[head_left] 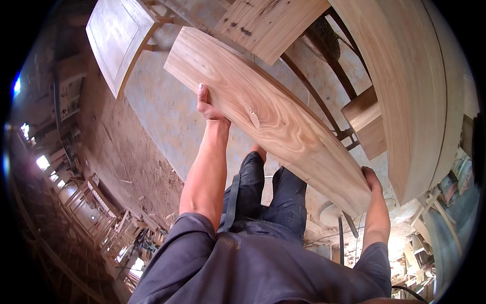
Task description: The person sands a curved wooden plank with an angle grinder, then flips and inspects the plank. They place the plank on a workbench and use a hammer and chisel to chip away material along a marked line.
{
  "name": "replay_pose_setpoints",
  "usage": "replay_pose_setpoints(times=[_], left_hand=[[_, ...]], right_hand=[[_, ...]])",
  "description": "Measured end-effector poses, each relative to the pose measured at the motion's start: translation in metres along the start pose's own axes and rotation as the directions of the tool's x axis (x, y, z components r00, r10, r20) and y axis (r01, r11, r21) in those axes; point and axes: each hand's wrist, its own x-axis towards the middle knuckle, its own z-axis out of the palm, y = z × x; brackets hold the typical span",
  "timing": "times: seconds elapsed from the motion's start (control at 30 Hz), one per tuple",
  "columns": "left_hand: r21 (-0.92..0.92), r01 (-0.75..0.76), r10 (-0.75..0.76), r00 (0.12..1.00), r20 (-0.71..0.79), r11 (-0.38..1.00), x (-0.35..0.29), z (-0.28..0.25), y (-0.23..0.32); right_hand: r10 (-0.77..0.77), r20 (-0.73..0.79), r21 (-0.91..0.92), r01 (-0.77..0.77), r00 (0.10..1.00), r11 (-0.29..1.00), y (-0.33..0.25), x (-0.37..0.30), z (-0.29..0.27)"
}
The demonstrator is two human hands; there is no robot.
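Note:
A long wooden board [283, 121] with swirling grain and a pale knot spans the space in front of my body, slanting from far left to near right. My left hand [211, 106] grips its near edge toward the far end, thumb on the top face and the other fingers hidden beneath. At the near right end my right hand [372, 178] is closed on the board's edge, its fingers partly out of sight. To the right of the board lies a big curved wooden panel [405, 91].
A pale framed panel [121, 38] stands at the far left. Another plank [268, 25] lies beyond the board, and a wooden block [367, 124] sits by the curved panel. Dark metal bars [314, 91] run below. Timber frames [93, 202] and scraps fill the left background.

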Motion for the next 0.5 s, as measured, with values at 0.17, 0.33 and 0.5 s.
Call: replay_pose_setpoints(times=[0.17,0.33,0.5], left_hand=[[-0.066,0.019,-0.017,0.999,0.027,0.998,-0.030,-0.026,0.026],[-0.065,0.040,-0.040,0.999,-0.006,0.997,-0.080,-0.026,0.086],[-0.123,0.032,-0.034,0.999,-0.014,0.992,-0.111,-0.030,0.157]], right_hand=[[0.117,0.031,0.022,-0.118,0.993,0.993,0.020,-0.041,0.009],[0.020,0.073,-0.221,-0.003,0.997,0.975,0.012,-0.121,0.022],[0.094,0.045,-0.223,-0.082,0.995,0.971,0.011,-0.180,0.030]])
